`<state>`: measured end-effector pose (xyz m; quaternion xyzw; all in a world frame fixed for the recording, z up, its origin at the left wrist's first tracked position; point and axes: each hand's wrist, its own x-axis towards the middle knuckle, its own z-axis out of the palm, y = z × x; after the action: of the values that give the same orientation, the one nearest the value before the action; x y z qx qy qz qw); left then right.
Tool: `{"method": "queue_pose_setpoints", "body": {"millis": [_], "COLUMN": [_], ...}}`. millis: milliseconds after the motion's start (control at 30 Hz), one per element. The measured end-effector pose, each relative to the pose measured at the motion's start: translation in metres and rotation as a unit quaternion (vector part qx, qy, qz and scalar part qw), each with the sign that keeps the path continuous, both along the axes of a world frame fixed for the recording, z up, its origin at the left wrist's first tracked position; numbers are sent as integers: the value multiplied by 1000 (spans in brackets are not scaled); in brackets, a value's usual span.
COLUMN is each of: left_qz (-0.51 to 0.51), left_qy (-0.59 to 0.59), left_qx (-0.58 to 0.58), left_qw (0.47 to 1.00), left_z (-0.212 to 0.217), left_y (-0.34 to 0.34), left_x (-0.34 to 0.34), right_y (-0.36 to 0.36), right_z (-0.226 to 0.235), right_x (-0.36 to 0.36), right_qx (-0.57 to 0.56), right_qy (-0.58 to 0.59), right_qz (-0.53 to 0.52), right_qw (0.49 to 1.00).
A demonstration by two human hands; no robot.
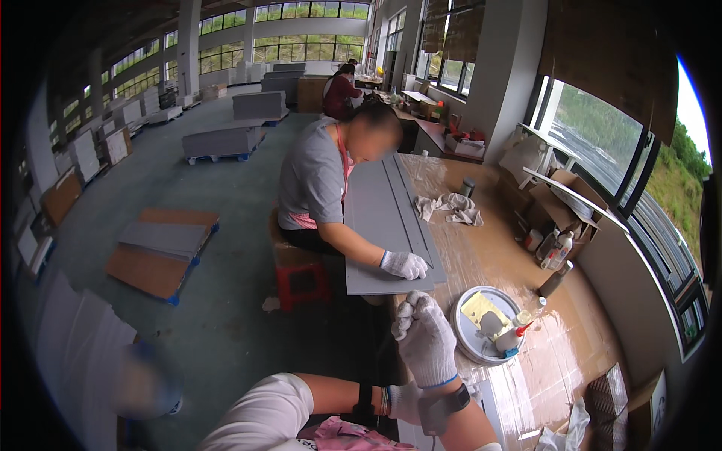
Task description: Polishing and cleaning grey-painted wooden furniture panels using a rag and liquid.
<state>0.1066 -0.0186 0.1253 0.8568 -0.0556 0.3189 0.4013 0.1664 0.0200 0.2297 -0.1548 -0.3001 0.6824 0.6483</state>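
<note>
My right hand (427, 342), in a white knit glove, is raised near the table edge with its fingers curled in; whatever they may hold is hidden. A dark band with a grey box-like device (442, 408) sits on my right wrist. Coming in from the lower left, my left hand (404, 401), also gloved, touches or lies close against that wrist, its fingers hidden behind it. Just right of my right hand stands a round grey lid or tray (460, 336) with a yellow sponge (481, 310) and a white glue bottle (510, 341) with a red tip.
Across from me, a seated co-worker (312, 177) rests a gloved hand on a long grey panel (365, 214). Bottles (555, 278), a cardboard box (568, 194) and rags (451, 207) lie along the window side. A red stool (302, 286) and pallets of panels (222, 141) stand left.
</note>
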Motion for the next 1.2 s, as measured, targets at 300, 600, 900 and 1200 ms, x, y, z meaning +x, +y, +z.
{"method": "queue_pose_setpoints", "body": {"millis": [300, 600, 900, 1200], "left_qz": [0, 111, 230, 304], "left_qy": [-21, 153, 183, 335], "left_qx": [5, 109, 277, 153], "left_qw": [1000, 976, 915, 879], "left_z": [-6, 3, -71, -112], "left_y": [-8, -5, 42, 25], "left_x": [-2, -22, -127, -180], "right_y": [-3, -18, -111, -237], "right_z": [-10, -35, -134, -214], "right_x": [-7, 23, 120, 186], "right_qx": [-9, -52, -230, -393], "right_qy": [-11, -62, -140, -368], "right_qz": [11, -26, -30, -186], "right_qw": [1000, 996, 963, 822]}}
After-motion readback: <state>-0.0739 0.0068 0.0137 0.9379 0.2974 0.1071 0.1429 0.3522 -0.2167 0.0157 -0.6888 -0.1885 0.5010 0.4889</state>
